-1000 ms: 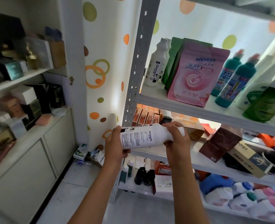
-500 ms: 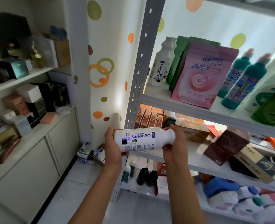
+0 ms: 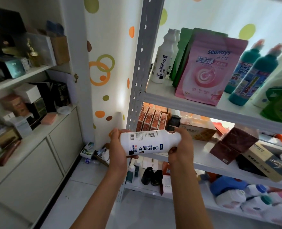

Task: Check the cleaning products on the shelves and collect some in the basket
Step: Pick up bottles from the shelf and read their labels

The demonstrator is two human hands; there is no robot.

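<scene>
I hold a white "Oil enemy" bottle (image 3: pixel 149 142) sideways in front of the metal rack. My left hand (image 3: pixel 118 146) grips its base end and my right hand (image 3: pixel 181 144) grips the neck end. The label with barcode and printed text faces me. On the upper shelf (image 3: pixel 178 100) stand a second white "Oil enemy" bottle (image 3: pixel 162 61), a pink "seaways" pouch (image 3: pixel 206 70), green pouches (image 3: pixel 185 40) and two teal bottles (image 3: pixel 252 75). No basket is in view.
The grey perforated upright (image 3: pixel 141 66) of the rack rises just behind the bottle. Boxes (image 3: pixel 236 142) fill the middle shelf, and dark bottles (image 3: pixel 151 176) and plastic jugs (image 3: pixel 229 195) the lowest. A white cabinet (image 3: pixel 37 162) with boxes stands at left.
The bottle has been rotated about its long axis in my hands: the barcode side now shows on top and the name has moved to the lower edge. The view has shifted slightly.
</scene>
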